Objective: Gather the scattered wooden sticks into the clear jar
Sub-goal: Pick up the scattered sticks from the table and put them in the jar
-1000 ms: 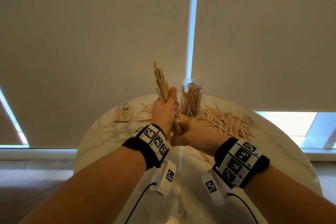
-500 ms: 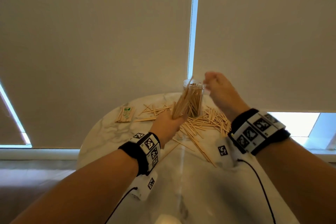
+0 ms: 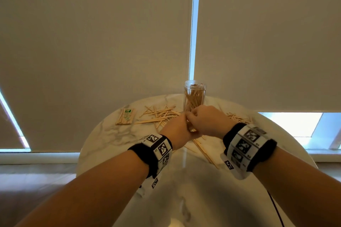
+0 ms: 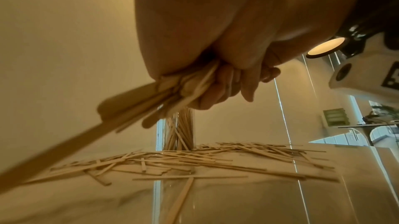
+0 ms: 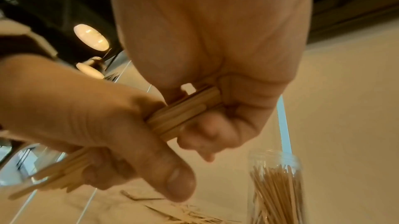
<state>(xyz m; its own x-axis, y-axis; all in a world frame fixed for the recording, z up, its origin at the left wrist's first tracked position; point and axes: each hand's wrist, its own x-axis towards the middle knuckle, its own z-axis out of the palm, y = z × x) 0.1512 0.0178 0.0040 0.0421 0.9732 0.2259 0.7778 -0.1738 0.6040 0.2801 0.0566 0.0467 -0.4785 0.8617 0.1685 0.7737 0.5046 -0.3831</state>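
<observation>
A round marble table (image 3: pixel 103 134) stands before two drawn blinds (image 3: pixel 92 42), with a bright gap (image 3: pixel 193 24) between them. A small wrapped packet (image 3: pixel 125 116) lies at the table's far left. A ceiling lamp (image 4: pixel 326 48) glows.

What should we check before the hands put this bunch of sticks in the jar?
1. Left hand grips the bundle of sticks: ok.
2. Right hand grips it too: ok.
3. Stick ends lined up evenly: cannot tell.
4. Clear jar upright, mouth open: ok.
5. Room left in the jar: ok, though it looks fairly full.
6. All loose sticks off the table: not ok.
</observation>
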